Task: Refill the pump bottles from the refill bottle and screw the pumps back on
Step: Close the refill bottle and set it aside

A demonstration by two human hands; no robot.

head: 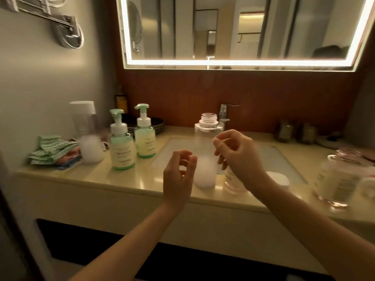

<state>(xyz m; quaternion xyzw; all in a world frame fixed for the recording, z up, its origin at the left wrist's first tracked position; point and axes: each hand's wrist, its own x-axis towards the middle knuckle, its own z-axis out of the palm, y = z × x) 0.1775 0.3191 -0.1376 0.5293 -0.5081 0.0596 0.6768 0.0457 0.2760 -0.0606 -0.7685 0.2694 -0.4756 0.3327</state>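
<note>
Frosted open-necked bottle (205, 151) stands upright on the counter (97, 179) at the front lip of the sink (284, 157). Its threaded neck is bare, with no cap or pump on it. White fill sits in the bottom part only.

Left hand (179, 171) is just front-left of the bottle, not touching it. Fingers are loosely curled and hold nothing. Right hand (237, 153) is at the bottle's right side, fingers loosely curled, thumb and forefinger tips close together, nothing visible between them. Can't tell if it contacts the bottle.

Pink-tinted bottle (233, 183) stands just right of the frosted one, its top hidden by the right hand. It has label print, unreadable. A white cap (278, 178) lies beside it at the sink edge.

Left of the sink are two pump bottles with green pumps screwed on, near one (122, 149) and far one (145, 138). Both have cream labels, text too blurred to read. Further left is a frosted capped bottle (87, 134) with white fill low, then a cloth pile (52, 151).

Far right is a wide-mouth clear bottle (338, 179), neck open, with printed lines that aren't legible.

The tap (224, 116) is behind the sink and a lit-edge mirror (233, 62) is above.
</note>
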